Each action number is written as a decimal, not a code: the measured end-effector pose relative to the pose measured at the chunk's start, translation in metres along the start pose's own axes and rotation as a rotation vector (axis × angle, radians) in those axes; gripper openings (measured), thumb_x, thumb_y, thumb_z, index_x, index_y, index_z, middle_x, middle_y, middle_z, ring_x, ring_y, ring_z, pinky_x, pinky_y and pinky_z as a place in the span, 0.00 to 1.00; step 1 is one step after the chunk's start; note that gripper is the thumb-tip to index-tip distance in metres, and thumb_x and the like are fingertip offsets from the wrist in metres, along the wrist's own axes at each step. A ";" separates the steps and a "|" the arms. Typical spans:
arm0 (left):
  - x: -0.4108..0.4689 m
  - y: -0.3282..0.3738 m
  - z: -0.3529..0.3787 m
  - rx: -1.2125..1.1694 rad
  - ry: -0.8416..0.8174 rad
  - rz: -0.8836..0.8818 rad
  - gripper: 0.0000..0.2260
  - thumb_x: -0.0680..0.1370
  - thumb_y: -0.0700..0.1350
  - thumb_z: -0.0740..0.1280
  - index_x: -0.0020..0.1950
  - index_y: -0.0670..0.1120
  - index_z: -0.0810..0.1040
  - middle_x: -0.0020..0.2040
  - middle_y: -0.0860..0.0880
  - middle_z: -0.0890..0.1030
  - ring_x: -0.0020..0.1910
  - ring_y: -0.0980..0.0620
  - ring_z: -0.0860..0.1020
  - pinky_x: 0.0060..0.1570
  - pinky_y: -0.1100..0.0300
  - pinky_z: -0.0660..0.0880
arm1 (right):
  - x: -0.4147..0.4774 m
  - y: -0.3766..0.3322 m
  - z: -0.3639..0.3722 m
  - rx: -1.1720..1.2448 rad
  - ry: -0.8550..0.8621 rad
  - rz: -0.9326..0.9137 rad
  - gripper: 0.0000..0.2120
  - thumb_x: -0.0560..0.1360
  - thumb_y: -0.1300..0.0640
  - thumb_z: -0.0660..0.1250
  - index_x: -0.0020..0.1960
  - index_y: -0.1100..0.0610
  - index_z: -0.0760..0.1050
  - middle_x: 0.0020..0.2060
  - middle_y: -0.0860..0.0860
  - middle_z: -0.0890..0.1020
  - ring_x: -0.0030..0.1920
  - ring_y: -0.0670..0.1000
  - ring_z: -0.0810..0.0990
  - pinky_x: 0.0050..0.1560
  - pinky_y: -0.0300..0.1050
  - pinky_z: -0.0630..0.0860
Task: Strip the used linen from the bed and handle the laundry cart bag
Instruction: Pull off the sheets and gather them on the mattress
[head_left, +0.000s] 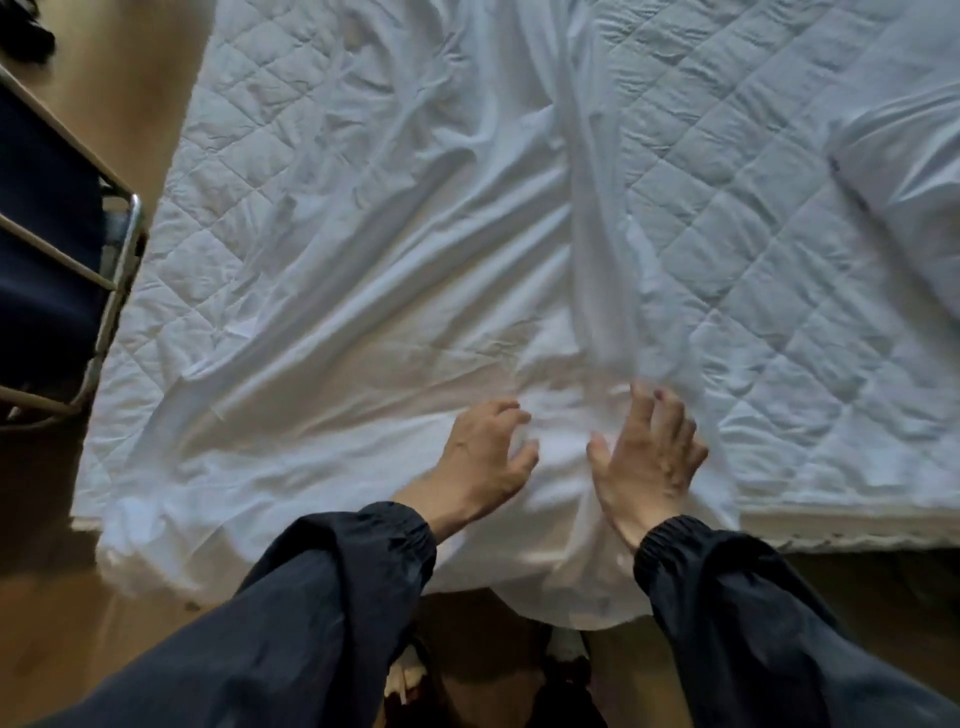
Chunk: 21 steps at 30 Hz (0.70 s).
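A rumpled white sheet lies bunched across the middle of the bed, its near end spilling over the bed's front edge. Under it shows the quilted mattress pad. My left hand hovers over the sheet near the front edge, its fingers spread and slightly curled, holding nothing. My right hand is beside it with fingers spread, touching the gathered fold of the sheet. Both hands look motion-blurred. The laundry cart, with a dark blue bag on a metal frame, stands at the left of the bed.
A white pillow lies at the bed's right edge. Wooden floor runs along the bed's left side and in front of it. My feet show below the hanging sheet.
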<state>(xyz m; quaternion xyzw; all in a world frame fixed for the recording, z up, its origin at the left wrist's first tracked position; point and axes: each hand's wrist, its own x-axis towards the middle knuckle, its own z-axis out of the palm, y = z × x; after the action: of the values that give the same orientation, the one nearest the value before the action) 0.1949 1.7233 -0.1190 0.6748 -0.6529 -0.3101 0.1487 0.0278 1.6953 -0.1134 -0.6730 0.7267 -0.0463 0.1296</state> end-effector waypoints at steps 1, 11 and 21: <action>0.009 0.011 0.004 -0.050 0.004 -0.023 0.18 0.78 0.49 0.65 0.64 0.41 0.76 0.62 0.44 0.77 0.62 0.46 0.74 0.62 0.58 0.68 | 0.004 0.008 -0.004 0.031 -0.103 0.087 0.31 0.71 0.51 0.68 0.70 0.57 0.61 0.65 0.59 0.65 0.63 0.62 0.66 0.61 0.58 0.64; 0.074 0.086 0.028 -0.761 -0.054 -0.421 0.10 0.77 0.43 0.69 0.55 0.41 0.73 0.36 0.46 0.76 0.28 0.52 0.73 0.27 0.60 0.70 | 0.015 0.042 -0.026 0.576 -0.210 -0.029 0.14 0.78 0.57 0.62 0.35 0.55 0.63 0.28 0.49 0.70 0.33 0.54 0.70 0.34 0.50 0.63; 0.088 0.134 0.059 -0.219 -0.199 -0.063 0.14 0.76 0.40 0.64 0.62 0.43 0.76 0.54 0.43 0.79 0.52 0.48 0.77 0.55 0.55 0.75 | 0.035 0.108 -0.039 0.495 -0.099 0.365 0.14 0.81 0.55 0.56 0.37 0.56 0.68 0.35 0.52 0.74 0.40 0.58 0.73 0.39 0.47 0.65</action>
<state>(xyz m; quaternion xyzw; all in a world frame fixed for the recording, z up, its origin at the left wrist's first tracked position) 0.0485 1.6360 -0.1028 0.6407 -0.6053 -0.4491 0.1462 -0.0882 1.6658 -0.1060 -0.4806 0.7951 -0.1652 0.3310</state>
